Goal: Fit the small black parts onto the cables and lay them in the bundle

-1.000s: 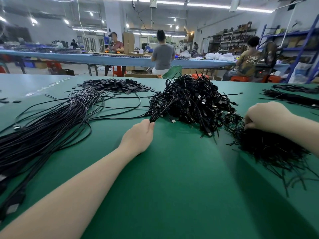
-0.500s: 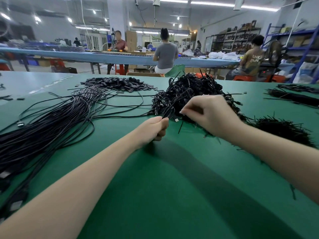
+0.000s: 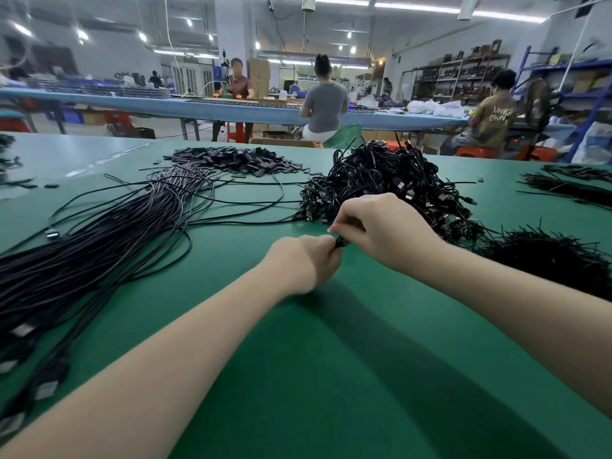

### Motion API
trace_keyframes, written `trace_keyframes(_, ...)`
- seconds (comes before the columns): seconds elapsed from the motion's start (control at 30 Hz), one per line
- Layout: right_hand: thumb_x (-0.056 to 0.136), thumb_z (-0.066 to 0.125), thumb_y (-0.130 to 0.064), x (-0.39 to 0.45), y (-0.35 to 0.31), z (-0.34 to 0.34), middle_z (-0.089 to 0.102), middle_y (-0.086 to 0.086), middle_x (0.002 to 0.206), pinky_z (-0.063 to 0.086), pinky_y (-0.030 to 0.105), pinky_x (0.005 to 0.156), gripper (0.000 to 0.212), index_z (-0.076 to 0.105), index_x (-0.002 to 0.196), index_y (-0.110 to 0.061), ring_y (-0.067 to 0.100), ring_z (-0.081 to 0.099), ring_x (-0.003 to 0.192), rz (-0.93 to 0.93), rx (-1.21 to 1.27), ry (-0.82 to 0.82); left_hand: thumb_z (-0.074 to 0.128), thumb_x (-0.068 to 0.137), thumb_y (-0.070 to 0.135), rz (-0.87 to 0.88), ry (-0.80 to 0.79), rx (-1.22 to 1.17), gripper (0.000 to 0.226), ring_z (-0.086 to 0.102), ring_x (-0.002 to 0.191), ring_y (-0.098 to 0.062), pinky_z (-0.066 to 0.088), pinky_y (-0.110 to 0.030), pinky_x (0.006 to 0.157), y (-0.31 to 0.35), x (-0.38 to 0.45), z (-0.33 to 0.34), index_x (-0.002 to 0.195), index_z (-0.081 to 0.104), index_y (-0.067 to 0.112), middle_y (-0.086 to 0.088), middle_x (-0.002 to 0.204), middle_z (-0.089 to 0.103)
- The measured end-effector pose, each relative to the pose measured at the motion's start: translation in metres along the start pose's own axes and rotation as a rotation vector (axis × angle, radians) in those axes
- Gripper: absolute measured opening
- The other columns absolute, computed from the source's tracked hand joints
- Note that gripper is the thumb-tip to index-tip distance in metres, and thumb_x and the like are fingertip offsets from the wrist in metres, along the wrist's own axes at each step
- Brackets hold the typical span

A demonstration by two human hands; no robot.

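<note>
Pinching one thin cable end (image 3: 341, 242) between them just above the green table (image 3: 331, 376), the left hand (image 3: 303, 263) and right hand (image 3: 381, 226) hold something light and limp, probably best gripped close behind its stiff tip.

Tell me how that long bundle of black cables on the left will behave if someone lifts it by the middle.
The cable bundle will probably sag limply at both ends, since its strands already curve and loop loosely over the green table. Stray loops likely snag or trail. It looks fairly heavy, with so many strands.
</note>
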State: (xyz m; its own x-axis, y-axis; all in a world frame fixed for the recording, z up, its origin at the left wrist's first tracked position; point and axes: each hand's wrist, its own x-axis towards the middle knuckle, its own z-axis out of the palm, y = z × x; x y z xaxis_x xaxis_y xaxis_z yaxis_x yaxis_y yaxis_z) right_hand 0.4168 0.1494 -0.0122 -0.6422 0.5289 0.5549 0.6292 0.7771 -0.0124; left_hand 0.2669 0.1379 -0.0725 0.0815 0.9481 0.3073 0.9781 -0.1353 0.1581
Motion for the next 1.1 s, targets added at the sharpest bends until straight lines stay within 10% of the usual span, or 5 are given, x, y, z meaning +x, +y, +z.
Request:
trace_keyframes(0.13,0.087,0.062,-0.045,0.017,0.019,-0.016,0.053,-0.019,0.065,0.032,0.027,0.075,0.025,0.053,0.069,-0.031,0.001,0.046,0.074,-0.011,-0.089,-0.377,0.027,0.099,0.036,0.357,0.163,0.370,0.027,0.064,0.075,-0.029,0.025,-0.030,0.067,0.003,-0.008,0.002,0.087,0.044,0.020,-0.005,0.082,0.068)
trace_keyframes(0.33,0.085,0.064,-0.031,0.008,0.049,-0.016,0.062,-0.010,0.069,0.045,0.015,0.055,0.016,0.059,0.076,-0.018,0.001,0.056,0.062,0.509,0.869,-0.843,0.038,0.093,0.027,0.623,0.436,0.107,0.029,0.058,0.054,-0.028,0.039,-0.032,0.057,0.010,-0.015,-0.004,0.072,0.052,0.014,-0.002,0.059,0.060)
trace_keyframes(0.5,0.089,0.061,-0.025,0.002,0.021,0.035,0.065,-0.008,0.069,0.051,0.025,0.059,0.014,0.054,0.078,-0.020,0.011,0.064,0.066,0.847,1.521,-0.289,0.037,0.102,0.030,0.025,0.271,-0.918,0.028,0.044,0.065,-0.016,0.037,-0.036,0.068,0.010,-0.008,0.007,0.078,0.044,0.017,0.008,0.067,0.048)
trace_keyframes(0.7,0.094,0.057,-0.030,0.009,-0.022,0.088,0.064,0.003,0.083,0.050,0.026,0.060,0.022,0.055,0.079,-0.014,0.011,0.057,0.065,0.933,1.190,0.228,0.038,0.101,0.030,-0.297,0.229,-1.056,0.020,0.047,0.079,-0.019,0.039,-0.034,0.075,-0.004,0.004,0.011,0.087,0.049,0.022,0.006,0.078,0.051)
trace_keyframes(1.1,0.088,0.067,-0.016,-0.001,-0.010,0.074,0.065,0.000,0.062,0.051,0.019,0.053,0.011,0.063,0.085,-0.006,0.009,0.060,0.052,0.919,1.620,0.054,0.038,0.103,0.024,-0.204,0.161,-1.158,0.013,0.035,0.051,-0.005,0.032,-0.021,0.053,-0.017,0.009,0.013,0.094,0.047,0.027,0.008,0.062,0.039)
